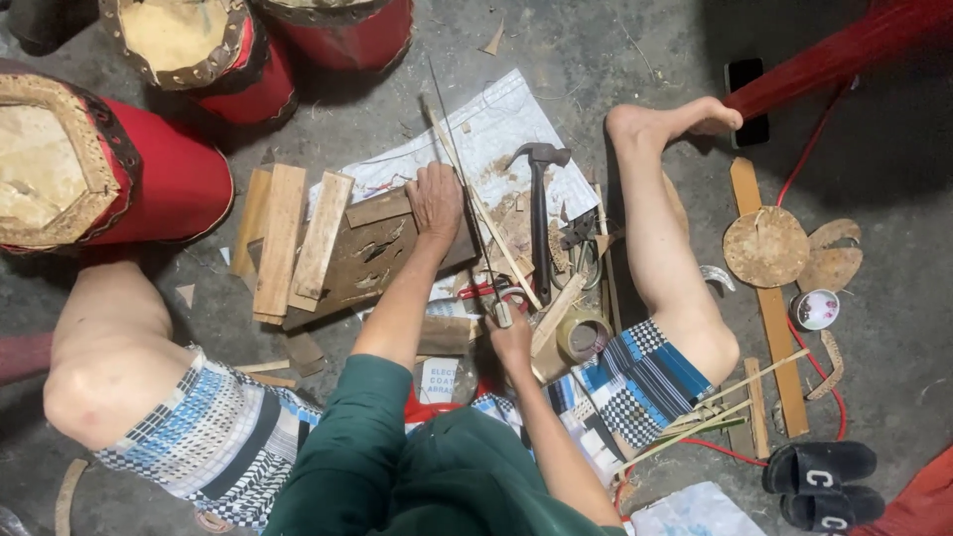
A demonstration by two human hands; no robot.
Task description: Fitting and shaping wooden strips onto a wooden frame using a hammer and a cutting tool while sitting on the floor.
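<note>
Grey concrete floor (pixel 615 60), littered with chips and sawdust, serves as our work surface; we sit on it with legs spread so everything lies within reach.

Our left hand (pixel 435 201) presses flat, fingers spread, on a dark carved wooden panel (pixel 369 260), apparently to keep it from shifting. The panel rests on a spread sheet of white paper (pixel 496 134), which seems placed to catch the dust. Our right hand (pixel 510 339) is closed around the handle of a thin saw (pixel 465 189), whose narrow blade runs up past the left hand along the panel's right edge.

Pale rough-cut wooden slats (pixel 283 238) lie stacked just left of the panel. A hammer (pixel 539 213) with a dark handle lies to the right, near a roll of brown tape (pixel 584 334). Red drums (pixel 149 179) with bare, leathery heads stand at upper left. Round discs (pixel 764 246), possibly hide or cork, lie well apart on the right, and black sandals (pixel 819 481) below them.
</note>
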